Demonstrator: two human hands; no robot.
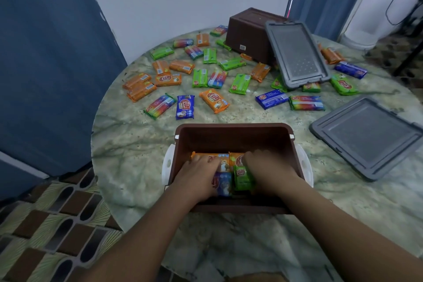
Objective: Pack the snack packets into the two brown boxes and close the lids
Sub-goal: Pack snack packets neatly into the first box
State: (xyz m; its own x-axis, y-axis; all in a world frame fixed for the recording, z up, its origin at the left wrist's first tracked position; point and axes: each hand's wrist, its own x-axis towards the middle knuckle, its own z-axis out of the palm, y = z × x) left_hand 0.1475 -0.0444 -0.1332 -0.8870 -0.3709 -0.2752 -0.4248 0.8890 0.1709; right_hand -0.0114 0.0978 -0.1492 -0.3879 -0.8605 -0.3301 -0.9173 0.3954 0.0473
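Near box: the open brown box (233, 137) sits at 6 o'clock on the desk (128, 144), right in front of the person, with both hands down inside it.
Left hand: the left hand (199, 175) lies palm down on the packets at the box's left, fingers curled over a blue packet (223, 184); it looks to be gripping or pressing it, though I cannot tell how firmly.
Right hand: the right hand (266, 167) is mirrored on the right, fingers bent round a green packet (242, 178) that stands on edge beside the blue one.
In the box: two orange packets (219, 158) lie flat across the floor at 12 o'clock of the hands; the far half of the box holds nothing.
Key relation: the loose packets (212, 98) all lie beyond the box, fanned from 10 to 2 o'clock, long axes every which way. Nearest are a blue and an orange one just past the far rim, nearer the left hand.
Second box: the other box (247, 34) sits upturned at 1 o'clock, a grey lid (297, 52) leaning on it.
Other lid: a second grey lid (368, 137) lies flat at 3 o'clock, closer to the right hand.
Arms: both forearms run straight in from 6 o'clock, wrists dipped over the near rim.
Judgement: early days, with most packets not yet packed.
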